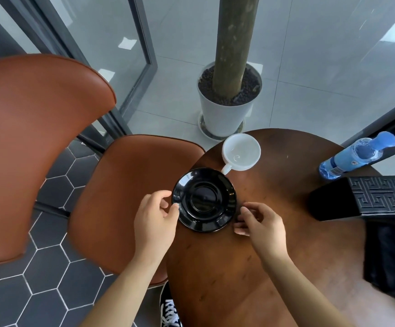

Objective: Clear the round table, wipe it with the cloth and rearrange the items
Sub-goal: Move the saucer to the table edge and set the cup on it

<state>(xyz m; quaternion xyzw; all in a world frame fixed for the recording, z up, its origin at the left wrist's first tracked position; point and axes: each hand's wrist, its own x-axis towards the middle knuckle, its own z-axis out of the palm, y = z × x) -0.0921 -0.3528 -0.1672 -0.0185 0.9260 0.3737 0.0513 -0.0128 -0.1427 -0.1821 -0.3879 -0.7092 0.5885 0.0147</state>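
- While we looked down on the table (250, 267), a black saucer (204, 199) lay at its left edge, part of it overhanging.
- Our left hand (155, 219) had its fingers spread loose, the fingertips touching the saucer's left rim.
- Our right hand (260, 223) hovered just right of the saucer, fingers curled loosely, gripping nothing.
- A white cup (241, 152) stood at the far edge, its handle near the saucer.
- A bottle (354, 155), a box (366, 197) and a dark cloth (392, 263) sat along the right edge.

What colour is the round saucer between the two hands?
The round glossy saucer is black, seen best in the head view, the only one.
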